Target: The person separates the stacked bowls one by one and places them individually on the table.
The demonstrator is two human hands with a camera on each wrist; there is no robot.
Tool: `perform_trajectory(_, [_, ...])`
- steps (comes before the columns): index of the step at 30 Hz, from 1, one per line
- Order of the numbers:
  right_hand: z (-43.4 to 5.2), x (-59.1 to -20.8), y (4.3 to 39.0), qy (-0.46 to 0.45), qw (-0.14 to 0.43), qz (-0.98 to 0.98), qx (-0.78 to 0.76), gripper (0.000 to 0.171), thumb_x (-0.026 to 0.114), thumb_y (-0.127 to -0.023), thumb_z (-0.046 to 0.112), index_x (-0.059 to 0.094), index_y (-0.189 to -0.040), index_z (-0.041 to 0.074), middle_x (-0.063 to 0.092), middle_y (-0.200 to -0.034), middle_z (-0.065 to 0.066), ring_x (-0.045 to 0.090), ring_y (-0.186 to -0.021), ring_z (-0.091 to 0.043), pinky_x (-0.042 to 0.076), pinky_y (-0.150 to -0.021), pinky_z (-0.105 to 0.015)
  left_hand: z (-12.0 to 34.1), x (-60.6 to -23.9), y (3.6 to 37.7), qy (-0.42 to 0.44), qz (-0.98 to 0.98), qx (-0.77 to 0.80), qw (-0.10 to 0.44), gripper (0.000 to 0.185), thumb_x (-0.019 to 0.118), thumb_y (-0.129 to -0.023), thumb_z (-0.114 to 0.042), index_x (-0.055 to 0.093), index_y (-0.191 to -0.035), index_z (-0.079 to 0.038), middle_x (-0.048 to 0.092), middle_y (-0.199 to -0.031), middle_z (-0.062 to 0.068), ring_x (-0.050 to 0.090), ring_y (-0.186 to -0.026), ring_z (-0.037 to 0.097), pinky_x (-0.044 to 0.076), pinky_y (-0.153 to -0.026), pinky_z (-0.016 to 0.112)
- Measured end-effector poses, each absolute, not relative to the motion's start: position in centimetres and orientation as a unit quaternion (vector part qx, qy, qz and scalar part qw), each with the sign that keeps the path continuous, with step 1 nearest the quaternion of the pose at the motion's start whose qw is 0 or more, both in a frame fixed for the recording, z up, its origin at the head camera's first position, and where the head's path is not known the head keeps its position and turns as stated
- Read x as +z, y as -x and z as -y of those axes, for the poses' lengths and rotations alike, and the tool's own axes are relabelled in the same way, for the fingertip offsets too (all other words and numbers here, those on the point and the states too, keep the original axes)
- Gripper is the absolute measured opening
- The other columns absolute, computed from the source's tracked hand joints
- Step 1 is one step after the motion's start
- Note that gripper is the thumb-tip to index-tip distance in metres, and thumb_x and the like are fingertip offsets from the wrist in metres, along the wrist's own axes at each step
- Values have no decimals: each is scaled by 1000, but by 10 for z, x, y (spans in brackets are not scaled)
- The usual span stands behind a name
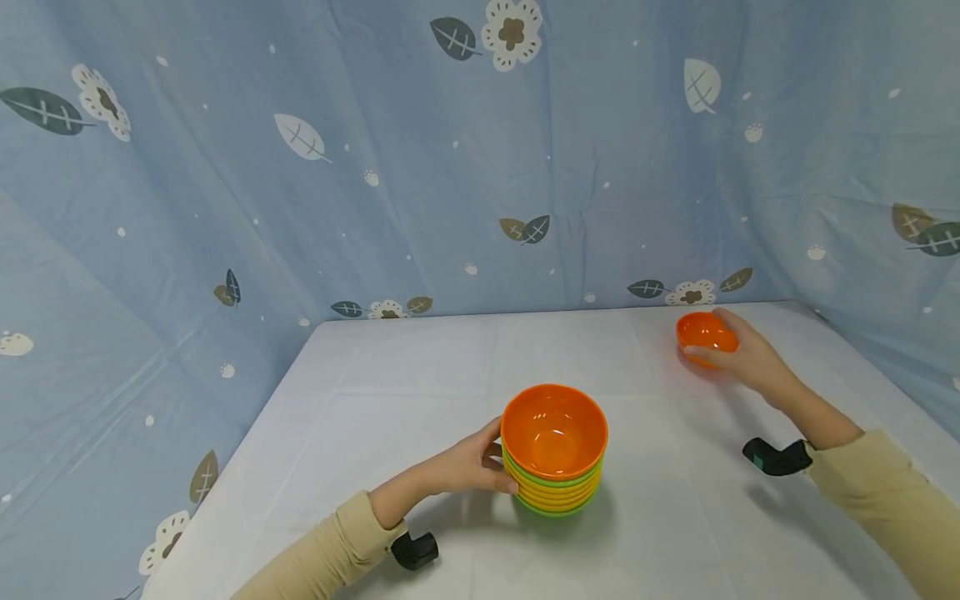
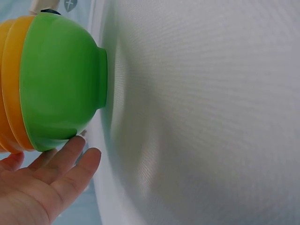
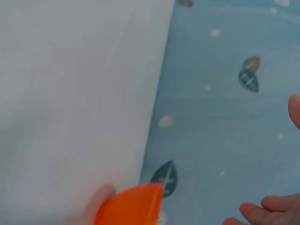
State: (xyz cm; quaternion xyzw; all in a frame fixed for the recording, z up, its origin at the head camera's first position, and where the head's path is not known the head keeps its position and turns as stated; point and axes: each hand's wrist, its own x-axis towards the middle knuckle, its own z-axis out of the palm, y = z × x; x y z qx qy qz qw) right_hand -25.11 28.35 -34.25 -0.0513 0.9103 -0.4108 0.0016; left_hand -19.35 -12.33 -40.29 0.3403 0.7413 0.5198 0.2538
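Note:
A stack of bowls (image 1: pixel 554 442), orange on top with green and yellow ones below, stands upright near the middle of the table. My left hand (image 1: pixel 476 460) rests against its left side, thumb toward the front. In the left wrist view, extended fingers (image 2: pixel 77 173) touch the lowest green bowl (image 2: pixel 63 79). At the far right, my right hand (image 1: pixel 742 354) holds a single orange bowl (image 1: pixel 701 329) by its rim, thumb and fingers on either side. Part of that orange bowl (image 3: pixel 131 206) shows at the bottom of the right wrist view; its base is hidden there.
A white cloth covers the table (image 1: pixel 405 358). Behind and beside it hangs a blue curtain (image 1: pixel 420 200) with leaves and flowers. A black wrist mount (image 1: pixel 415 552) sits at the left cuff and another black mount (image 1: pixel 776 458) at the right.

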Motion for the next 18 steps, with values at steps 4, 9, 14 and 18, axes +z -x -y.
perform_trajectory(4, [-272,-335,243,68,5,-918,-392,92,59,-86,43,4,-146,1,10,-145,-33,18,-125,-54,25,-91,-72,123,-403,194,-341,-743,518,252,89,71,-78,-39,15,-146,-23,33,-142,3,52,-113,10,45,-93,28])
perform_trajectory(9, [-260,-328,234,96,14,-922,-375,93,61,-85,43,5,-147,3,11,-147,-30,18,-127,-53,25,-90,-72,123,-403,195,-346,-739,521,253,90,70,-78,-40,14,-146,-22,32,-142,4,52,-113,10,45,-93,28])
perform_trajectory(14, [-246,-324,223,146,15,-912,-383,91,65,-84,35,9,-146,0,14,-148,-27,20,-130,-50,26,-96,-66,123,-403,195,-344,-737,523,255,91,71,-77,-42,14,-146,-21,32,-142,4,52,-113,10,45,-93,28])
perform_trajectory(18, [-234,-323,214,174,14,-903,-393,87,67,-83,30,15,-145,0,18,-147,-26,23,-129,-49,28,-97,-63,124,-403,195,-343,-737,523,255,92,70,-76,-44,15,-146,-21,33,-142,4,52,-113,9,45,-93,28])
